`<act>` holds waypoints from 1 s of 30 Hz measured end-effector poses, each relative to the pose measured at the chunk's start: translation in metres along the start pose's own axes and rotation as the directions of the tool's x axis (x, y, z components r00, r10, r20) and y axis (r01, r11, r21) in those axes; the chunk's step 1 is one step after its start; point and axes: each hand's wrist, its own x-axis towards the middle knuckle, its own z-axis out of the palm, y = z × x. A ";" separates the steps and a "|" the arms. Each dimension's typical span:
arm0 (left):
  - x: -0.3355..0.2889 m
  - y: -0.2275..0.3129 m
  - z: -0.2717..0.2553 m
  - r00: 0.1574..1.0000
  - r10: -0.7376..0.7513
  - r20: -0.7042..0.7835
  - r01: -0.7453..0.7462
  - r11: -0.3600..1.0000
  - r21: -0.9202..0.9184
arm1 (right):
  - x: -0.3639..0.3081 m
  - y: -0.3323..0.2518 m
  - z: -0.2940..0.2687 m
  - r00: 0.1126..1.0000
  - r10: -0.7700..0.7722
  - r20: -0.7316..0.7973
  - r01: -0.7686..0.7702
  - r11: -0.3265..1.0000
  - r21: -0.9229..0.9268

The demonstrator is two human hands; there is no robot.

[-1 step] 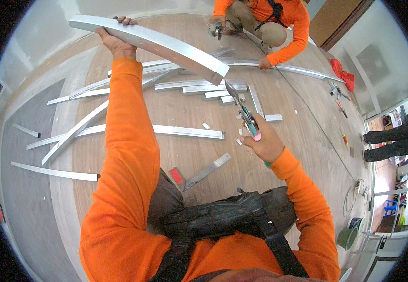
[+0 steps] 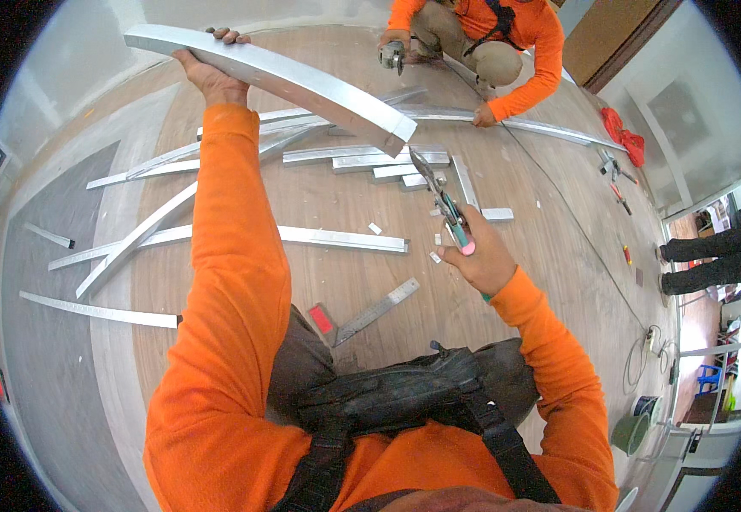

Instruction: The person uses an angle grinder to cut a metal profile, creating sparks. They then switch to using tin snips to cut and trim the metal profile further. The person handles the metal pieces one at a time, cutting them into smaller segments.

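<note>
The left hand (image 2: 217, 78) is raised above the pale brown wood-grain floor (image 2: 353, 286), toward its far left corner, its fingers and thumb wrapped around a thick, silver-coloured metal channel (image 2: 310, 85). The channel is held off the floor and slants toward its middle, the right end lower in view.

The right hand (image 2: 483, 260) grips a pair of metal hand snips with green-and-pink handles (image 2: 447, 207). Its fingers are curled around the handles, with the blades pointing away from the body, just beside the channel's right end; whether they touch it cannot be told.

Beneath, around the floor's middle, lies a cluster of short silver metal channel pieces (image 2: 387, 161). Long silver metal channels (image 2: 123, 250) cross one another toward the floor's left edge. Nearer the knees lies a silver metal square with a red-marked handle (image 2: 379, 311).

At the floor's far edge, a co-worker in an orange long-sleeved top (image 2: 473, 21) squats with a grey power tool (image 2: 393, 56). Bunched red material (image 2: 624, 136) lies by the right edge.
</note>
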 end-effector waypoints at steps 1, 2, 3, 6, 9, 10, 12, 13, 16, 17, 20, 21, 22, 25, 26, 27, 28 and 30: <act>0.000 0.002 0.003 0.999 -0.029 0.020 0.029 0.999 -0.029 | 0.000 0.003 0.000 1.000 -0.016 -0.016 0.015 0.999 -0.031; 0.001 0.004 0.006 0.998 -0.057 0.040 0.059 0.997 -0.058 | 0.000 0.006 0.000 0.999 -0.031 -0.031 0.029 0.998 -0.063; 0.000 0.006 0.009 0.995 -0.083 0.062 0.088 0.992 -0.085 | 0.000 0.007 0.000 0.999 -0.017 -0.032 0.015 0.999 -0.052; 0.002 0.007 0.009 0.995 -0.064 0.079 0.071 0.994 -0.088 | 0.000 0.006 -0.002 0.999 0.053 0.014 -0.054 0.996 0.069; 0.002 0.006 0.004 0.990 -0.049 0.134 0.069 0.987 -0.144 | -0.001 0.006 -0.004 0.985 0.105 0.134 -0.139 0.951 0.276; 0.001 0.005 0.004 0.983 -0.055 0.175 0.087 0.979 -0.183 | -0.002 0.011 -0.003 0.985 0.094 0.146 -0.134 0.946 0.295; 0.001 0.005 0.005 0.964 -0.060 0.257 0.128 0.958 -0.255 | -0.005 0.011 -0.003 0.979 0.095 0.182 -0.148 0.942 0.302; 0.007 0.010 0.000 0.953 -0.070 0.294 0.147 0.957 -0.251 | -0.005 0.008 -0.004 0.972 0.105 0.209 -0.165 0.942 0.292; 0.016 0.025 -0.006 0.901 -0.110 0.421 0.233 0.938 -0.255 | -0.006 -0.001 -0.007 0.963 0.104 0.249 -0.156 0.967 0.200; 0.019 0.028 -0.005 0.871 -0.126 0.475 0.279 0.923 -0.266 | -0.006 -0.002 -0.008 0.961 0.097 0.258 -0.141 0.977 0.159; 0.009 0.024 0.019 0.907 -0.076 0.414 0.158 0.973 -0.169 | -0.009 0.002 -0.008 0.957 0.093 0.276 -0.142 0.976 0.163; 0.002 0.023 0.032 0.933 -0.033 0.358 0.074 0.992 -0.101 | -0.010 0.003 -0.008 0.951 0.113 0.287 -0.169 0.970 0.177; -0.002 0.024 0.045 0.975 -0.014 0.220 0.034 0.996 -0.087 | -0.010 0.007 -0.007 0.944 0.132 0.302 -0.195 0.962 0.191; 0.003 0.029 0.047 0.970 -0.013 0.244 0.048 0.989 -0.138 | -0.009 0.006 -0.005 0.931 0.142 0.336 -0.212 0.960 0.180; 0.004 0.030 0.047 0.960 -0.031 0.280 0.079 0.983 -0.164 | -0.009 0.005 -0.004 0.928 0.139 0.346 -0.207 0.964 0.169; 0.004 0.030 0.048 0.958 -0.033 0.284 0.084 0.982 -0.168 | -0.008 0.003 -0.004 0.918 0.138 0.371 -0.228 0.950 0.211; 0.004 0.029 0.051 0.957 -0.036 0.288 0.089 0.981 -0.172 | -0.007 0.002 -0.003 0.909 0.137 0.395 -0.251 0.935 0.252; 0.005 0.030 0.052 0.947 -0.043 0.318 0.107 0.977 -0.187 | -0.005 -0.002 -0.002 0.900 0.131 0.416 -0.267 0.920 0.287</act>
